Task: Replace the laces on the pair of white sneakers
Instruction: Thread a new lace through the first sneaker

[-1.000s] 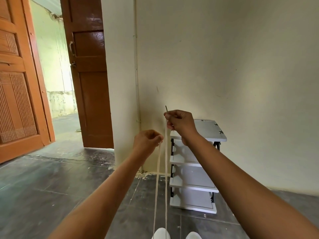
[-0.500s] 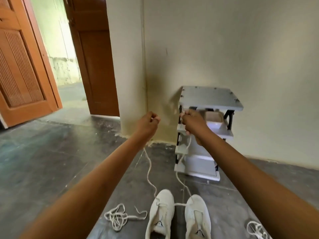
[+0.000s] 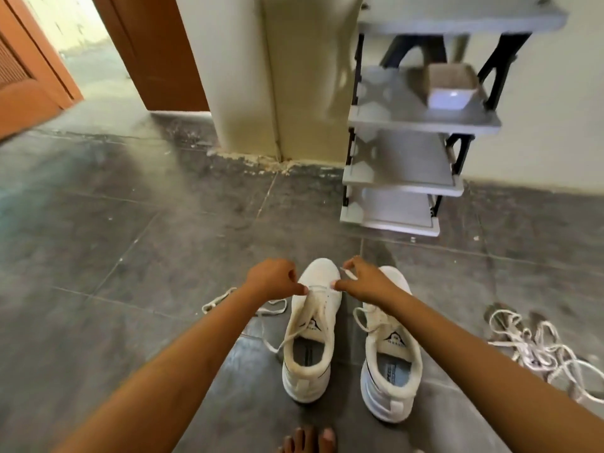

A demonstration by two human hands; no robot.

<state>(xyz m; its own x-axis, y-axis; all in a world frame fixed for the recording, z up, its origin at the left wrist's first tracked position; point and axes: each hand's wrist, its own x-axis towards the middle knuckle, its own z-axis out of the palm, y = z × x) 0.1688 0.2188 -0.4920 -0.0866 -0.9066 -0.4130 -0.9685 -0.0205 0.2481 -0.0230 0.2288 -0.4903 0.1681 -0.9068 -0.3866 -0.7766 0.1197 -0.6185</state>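
Both arms reach down, left hand (image 3: 273,278) and right hand (image 3: 366,282) pinched closed.

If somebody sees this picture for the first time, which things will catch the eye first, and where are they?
First come the two hands, left hand and right hand, meeting low in the middle over the toe of the left white sneaker, each pinching its lace. The right sneaker stands beside it on the dark tile floor. Next, a tangle of loose white laces lies at the right edge, and a grey shelf rack stands against the wall above.
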